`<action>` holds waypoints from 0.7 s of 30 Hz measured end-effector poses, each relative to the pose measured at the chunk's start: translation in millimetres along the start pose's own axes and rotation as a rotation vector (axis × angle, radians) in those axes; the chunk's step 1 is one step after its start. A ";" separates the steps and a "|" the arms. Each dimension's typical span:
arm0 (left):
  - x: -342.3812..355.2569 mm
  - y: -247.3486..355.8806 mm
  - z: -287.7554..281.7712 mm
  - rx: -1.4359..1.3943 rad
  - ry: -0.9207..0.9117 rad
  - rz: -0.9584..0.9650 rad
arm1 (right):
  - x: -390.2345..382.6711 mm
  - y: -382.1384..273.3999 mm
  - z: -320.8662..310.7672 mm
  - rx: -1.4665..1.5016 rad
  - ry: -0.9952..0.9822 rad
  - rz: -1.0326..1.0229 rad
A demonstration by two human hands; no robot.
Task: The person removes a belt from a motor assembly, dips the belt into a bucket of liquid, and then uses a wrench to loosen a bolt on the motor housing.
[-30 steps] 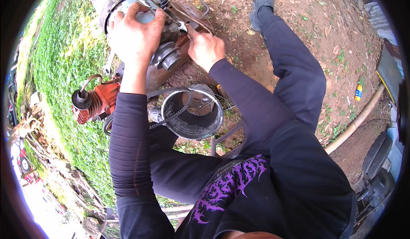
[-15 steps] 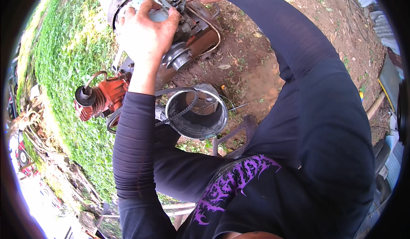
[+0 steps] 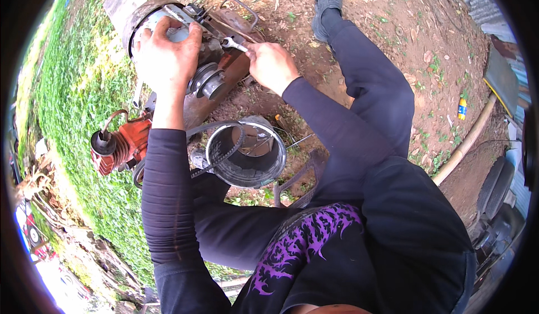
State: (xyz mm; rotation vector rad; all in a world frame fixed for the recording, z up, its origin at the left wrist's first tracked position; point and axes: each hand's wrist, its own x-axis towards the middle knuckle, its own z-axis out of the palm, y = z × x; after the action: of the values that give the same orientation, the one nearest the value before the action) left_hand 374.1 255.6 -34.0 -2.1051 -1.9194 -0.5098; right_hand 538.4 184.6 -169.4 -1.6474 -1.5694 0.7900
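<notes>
My right hand (image 3: 273,66) is closed around a wrench (image 3: 233,45), whose open jaw points left toward the side of an engine (image 3: 211,51). Whether the jaw touches a bolt is too small to tell. My left hand (image 3: 168,53) lies over the engine's round pale housing (image 3: 151,22), fingers apart and bent against its face. Just below that hand a grooved metal pulley (image 3: 209,82) sticks out. The engine sits on a long rusty brown body (image 3: 205,105). At its near left end is a red finned compressor head (image 3: 126,148).
A black ribbed belt (image 3: 193,128) loops from the red head over a dark bucket (image 3: 279,165) with pieces inside. Beside the bucket stands a metal frame (image 3: 319,171). Off right lie a yellow bottle (image 3: 462,109), a wooden pole (image 3: 460,151), and tyres (image 3: 497,187).
My right hand has come back toward me from the engine's far side, and the wrench now shows in it. My left hand stays on the housing. The view has shifted, showing my right foot.
</notes>
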 end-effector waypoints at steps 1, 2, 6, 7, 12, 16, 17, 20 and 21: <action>-0.5 -0.7 0.9 0.004 -0.001 -0.005 | -3.6 -2.0 5.6 0.016 0.026 -0.028; -1.0 -0.9 0.9 0.009 -0.003 -0.010 | -7.9 -4.3 11.2 0.012 0.055 -0.045; -0.1 2.6 -0.6 -0.009 -0.002 -0.004 | -18.6 -10.6 38.8 0.094 0.089 0.071; -1.0 2.5 -0.8 -0.010 0.001 -0.002 | -21.9 -23.4 37.3 0.071 0.085 0.168; -2.0 0.8 0.6 -0.014 0.010 0.020 | -21.0 -34.4 32.3 0.017 0.038 0.251; -1.9 1.8 3.0 -0.021 0.009 0.019 | -1.2 -20.7 11.4 -0.042 -0.043 0.214; -2.2 0.3 3.3 -0.015 0.007 0.015 | 11.1 -13.9 -1.0 -0.103 -0.147 0.222; 0.1 2.5 0.6 -0.007 -0.002 0.025 | 74.8 15.7 -17.8 -0.203 -0.388 0.083; -2.1 -2.1 -0.7 0.002 -0.006 0.014 | 90.0 -7.9 -33.5 -0.316 -0.479 0.015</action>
State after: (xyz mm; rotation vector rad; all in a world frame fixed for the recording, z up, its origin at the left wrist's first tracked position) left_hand 371.8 253.6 -34.3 -2.1191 -1.9066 -0.4996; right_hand 568.2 271.4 -140.2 -1.7761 -2.1042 1.0425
